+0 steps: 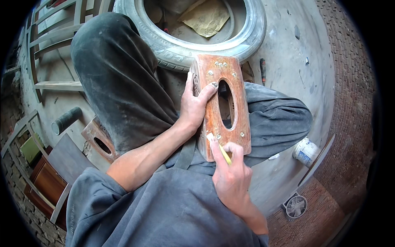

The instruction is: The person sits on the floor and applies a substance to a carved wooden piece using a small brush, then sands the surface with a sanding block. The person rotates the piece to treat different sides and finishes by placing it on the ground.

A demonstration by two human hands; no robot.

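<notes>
An orange-brown wooden tissue box (239, 99) with an oval slot rests tilted across my lap. Small shiny inlaid pieces dot its top near both ends. My left hand (195, 103) grips its left side, the thumb laid on the top face beside the slot and the other fingers mostly hidden. Closed in a pinch, my right hand (232, 173) holds a slim yellow-handled tool (225, 154). The index fingertip presses down at the box's near left corner, close to a pale spot; the tool's working tip is hard to make out.
Beyond my knees lies a grey tire (181, 51) with a sheet of sandpaper (205, 18) inside it. A screwdriver (263, 72) is to its right. Left are a second slotted box (98, 140), a dark cylinder (66, 120) and wooden frames (59, 85). A white tub (306, 151) stands right.
</notes>
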